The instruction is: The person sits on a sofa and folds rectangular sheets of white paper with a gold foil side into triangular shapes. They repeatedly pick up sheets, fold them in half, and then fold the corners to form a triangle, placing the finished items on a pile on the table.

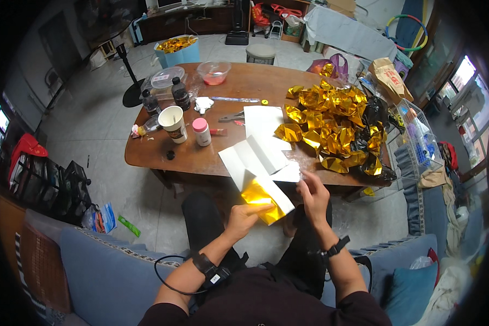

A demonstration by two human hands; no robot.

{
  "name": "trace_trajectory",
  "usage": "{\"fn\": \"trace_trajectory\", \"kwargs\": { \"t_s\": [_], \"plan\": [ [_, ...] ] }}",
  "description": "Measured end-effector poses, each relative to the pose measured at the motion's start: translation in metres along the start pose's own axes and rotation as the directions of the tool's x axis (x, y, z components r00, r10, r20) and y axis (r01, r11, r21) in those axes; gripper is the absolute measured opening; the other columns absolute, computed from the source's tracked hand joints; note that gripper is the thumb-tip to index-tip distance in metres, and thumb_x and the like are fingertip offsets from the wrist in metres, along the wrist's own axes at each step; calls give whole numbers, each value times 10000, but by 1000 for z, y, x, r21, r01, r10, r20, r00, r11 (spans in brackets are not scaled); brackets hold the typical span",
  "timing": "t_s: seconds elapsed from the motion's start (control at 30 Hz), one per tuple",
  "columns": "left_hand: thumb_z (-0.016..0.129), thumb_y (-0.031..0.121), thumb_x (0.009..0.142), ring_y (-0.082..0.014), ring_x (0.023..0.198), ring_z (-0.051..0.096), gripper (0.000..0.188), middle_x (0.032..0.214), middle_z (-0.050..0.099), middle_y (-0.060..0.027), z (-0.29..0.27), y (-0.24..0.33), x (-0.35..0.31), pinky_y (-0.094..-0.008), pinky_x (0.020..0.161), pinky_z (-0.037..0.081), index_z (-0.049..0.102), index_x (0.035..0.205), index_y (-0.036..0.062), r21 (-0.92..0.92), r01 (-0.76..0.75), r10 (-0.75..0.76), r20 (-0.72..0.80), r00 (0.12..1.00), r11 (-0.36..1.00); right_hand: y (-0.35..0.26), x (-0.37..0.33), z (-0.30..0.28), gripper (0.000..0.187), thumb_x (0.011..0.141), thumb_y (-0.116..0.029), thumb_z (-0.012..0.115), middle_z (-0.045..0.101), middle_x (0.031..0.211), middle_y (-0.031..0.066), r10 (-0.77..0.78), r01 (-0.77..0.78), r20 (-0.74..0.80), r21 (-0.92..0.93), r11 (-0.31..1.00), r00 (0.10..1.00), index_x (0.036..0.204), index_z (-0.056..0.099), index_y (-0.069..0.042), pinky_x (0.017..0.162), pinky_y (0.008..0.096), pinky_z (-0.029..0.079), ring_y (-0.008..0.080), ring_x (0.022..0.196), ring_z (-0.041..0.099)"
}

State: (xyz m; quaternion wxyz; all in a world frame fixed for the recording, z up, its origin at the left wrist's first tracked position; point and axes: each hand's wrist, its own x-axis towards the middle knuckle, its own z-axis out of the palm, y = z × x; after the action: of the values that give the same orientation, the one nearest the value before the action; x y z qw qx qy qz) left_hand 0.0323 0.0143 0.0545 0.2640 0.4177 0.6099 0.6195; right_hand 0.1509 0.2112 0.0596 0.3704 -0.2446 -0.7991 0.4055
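Left hand (243, 215): fingers pinched on the lower edge of a gold foil sheet (262, 200), thumb on top. The sheet is backed or wrapped with folded white paper (254, 157), held in the air over the person's lap, just short of the table edge.

Right hand (313, 196): raised beside the sheet's right side, fingers curled loosely; it seems to grip a thin clear or white strip at the paper's corner, though the view is too small to be sure.

Wooden table (244, 81) in front. More white sheets (263, 122) lie flat at its middle. Right of them, a large heap of crumpled gold foil pieces (334, 127), mixed with black. Left of centre: a paper cup (174, 122), a small white bottle with pink cap (201, 132), two dark bottles (180, 93). Scissors (232, 116) near the sheets. A clear bowl (214, 71) with something pink sits at the far edge. Blue bin (177, 51) of gold foil on the floor beyond.
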Motion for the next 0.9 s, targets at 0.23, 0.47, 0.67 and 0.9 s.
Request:
{"fn": "trace_trajectory", "kwargs": {
  "t_s": [0.23,0.47,0.67,0.9],
  "plan": [
    [468,-74,775,-151,902,665,377,1022,687,-122,8,-5,0,-234,834,491,680,1064,41,17,0,3,-156,988,1000,-29,-44,11,465,679,40,721,581,657,56,-534,556,184,-97,826,825,1116,628,-86,501,271,468,180,557,577],
    [623,-7,799,-126,756,665,228,873,711,-100,-1,15,-3,-224,742,511,689,1017,3,79,-11,16,-61,998,997,-26,-39,7,172,726,37,693,656,751,99,-130,79,247,209,975,960,888,706,-21,578,238,465,162,626,611],
    [693,83,821,-130,720,655,151,832,693,-90,17,1,-7,-210,648,514,705,934,-16,-337,190,-266,-195,944,922,-31,-47,13,109,745,-24,724,672,755,58,111,-172,229,270,947,967,849,695,-7,594,227,465,101,659,609],
    [644,75,860,-169,799,665,143,894,677,-103,30,-10,-9,-231,630,528,665,965,-20,-665,258,-491,-188,850,701,-34,-54,25,141,754,-76,741,652,742,31,255,-295,185,238,925,949,855,670,-8,601,212,462,84,661,602]
  ]
}}
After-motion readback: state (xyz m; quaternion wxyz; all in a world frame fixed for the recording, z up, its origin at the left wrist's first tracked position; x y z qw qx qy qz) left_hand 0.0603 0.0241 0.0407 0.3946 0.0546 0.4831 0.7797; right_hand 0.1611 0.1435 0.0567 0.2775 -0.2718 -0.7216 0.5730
